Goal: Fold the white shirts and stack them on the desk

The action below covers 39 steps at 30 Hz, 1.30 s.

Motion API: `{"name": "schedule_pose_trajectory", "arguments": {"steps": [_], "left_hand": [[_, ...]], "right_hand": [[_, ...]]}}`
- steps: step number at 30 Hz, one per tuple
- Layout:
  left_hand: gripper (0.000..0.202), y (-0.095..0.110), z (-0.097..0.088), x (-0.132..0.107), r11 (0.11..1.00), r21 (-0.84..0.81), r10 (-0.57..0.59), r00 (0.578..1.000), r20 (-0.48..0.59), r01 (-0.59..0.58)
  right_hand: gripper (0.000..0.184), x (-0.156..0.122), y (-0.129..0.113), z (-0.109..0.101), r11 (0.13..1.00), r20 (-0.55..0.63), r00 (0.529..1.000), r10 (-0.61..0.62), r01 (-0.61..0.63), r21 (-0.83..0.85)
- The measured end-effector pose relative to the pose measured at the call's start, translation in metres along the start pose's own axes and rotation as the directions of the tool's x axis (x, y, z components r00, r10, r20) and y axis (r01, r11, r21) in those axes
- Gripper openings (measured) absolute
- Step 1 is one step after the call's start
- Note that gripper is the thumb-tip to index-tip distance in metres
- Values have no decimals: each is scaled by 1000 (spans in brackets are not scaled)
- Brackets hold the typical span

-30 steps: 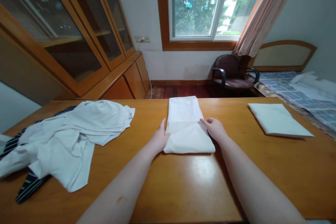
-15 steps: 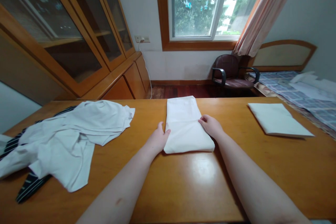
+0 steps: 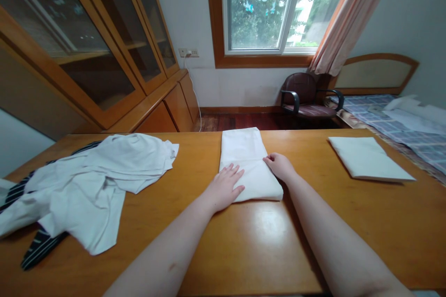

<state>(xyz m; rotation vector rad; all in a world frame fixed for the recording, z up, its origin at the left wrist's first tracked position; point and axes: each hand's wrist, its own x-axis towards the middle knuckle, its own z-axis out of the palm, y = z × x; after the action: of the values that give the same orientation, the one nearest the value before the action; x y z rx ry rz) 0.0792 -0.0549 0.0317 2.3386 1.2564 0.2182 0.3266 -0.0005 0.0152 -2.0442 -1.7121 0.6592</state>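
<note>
A folded white cloth garment (image 3: 244, 145) lies in front of me, long side pointing away, with a crease across its middle. My left hand (image 3: 228, 186) rests flat on its near left part, fingers spread. At the right edge, by the crease, my right hand (image 3: 278, 165) pinches the fabric between thumb and fingers. Whether the cloth is a shirt cannot be made out from its folded shape.
The wooden table (image 3: 195, 241) carries a loose heap of white clothes (image 3: 104, 171) with a black striped garment (image 3: 43, 246) under it on the left. On the right lies another folded white cloth (image 3: 369, 158). Beyond stand a chair (image 3: 303, 95) and a bed (image 3: 386, 109).
My left hand has moved from the cloth's left edge onto its top and now lies flat there. My right hand keeps its place at the right edge.
</note>
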Motion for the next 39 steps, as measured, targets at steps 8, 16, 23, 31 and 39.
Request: {"name": "schedule_pose_trajectory", "arguments": {"steps": [8,16,23,31,39], "left_hand": [[82,-8,8,9,987,81,-145,987,64,140],[94,-12,10,13,986,77,-157,984,85,151],[71,-21,7,11,987,-100,-129,991,-42,124],[30,-58,-18,7,920,-249,-379,846,-376,301],[22,-48,-16,9,909,-340,-345,892,-292,241]], "right_hand": [[27,-4,-3,2,999,-2,999,47,-47,-7],[39,-46,-23,-12,952,-113,947,-301,292,-88],[62,-69,-19,7,898,233,877,-420,439,-35],[44,-52,5,16,900,45,936,-348,321,294],[34,-29,11,4,985,-104,994,-28,45,166]]}}
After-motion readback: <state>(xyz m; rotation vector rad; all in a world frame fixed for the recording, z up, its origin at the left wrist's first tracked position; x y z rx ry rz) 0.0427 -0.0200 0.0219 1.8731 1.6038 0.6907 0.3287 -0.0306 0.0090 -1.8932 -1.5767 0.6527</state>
